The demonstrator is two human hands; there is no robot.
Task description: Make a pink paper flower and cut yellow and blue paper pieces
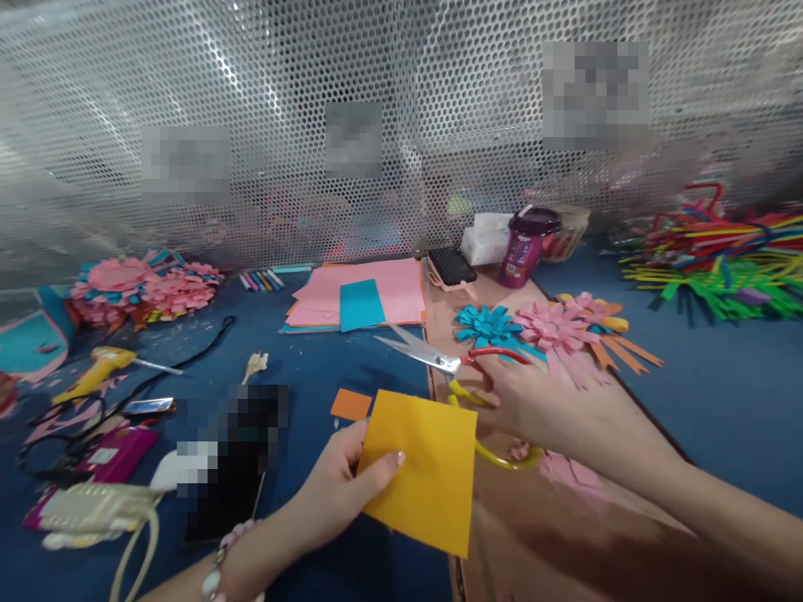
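Note:
A yellow square of paper [430, 468] is pinched in my left hand [351, 477], the thumb lying across its front. My right hand [520, 401] grips red-handled scissors [432, 355], whose blades are apart and point to the left, above the paper's top edge and not touching it. Below the scissors, partly hidden by the paper and my right hand, are yellow handles [508, 458] of another tool. A small orange paper piece [350, 405] lies just beyond my left hand. Blue [486, 324] and pink paper flowers [552, 330] lie beyond my right hand.
Pink sheets [389, 284] with a blue piece [361, 304] lie at the back. A purple cup [524, 247] stands before the mesh wall [282, 109]. At left are a glue gun [100, 368], a phone [235, 477] and cables. Colourful strips [733, 259] are piled at right.

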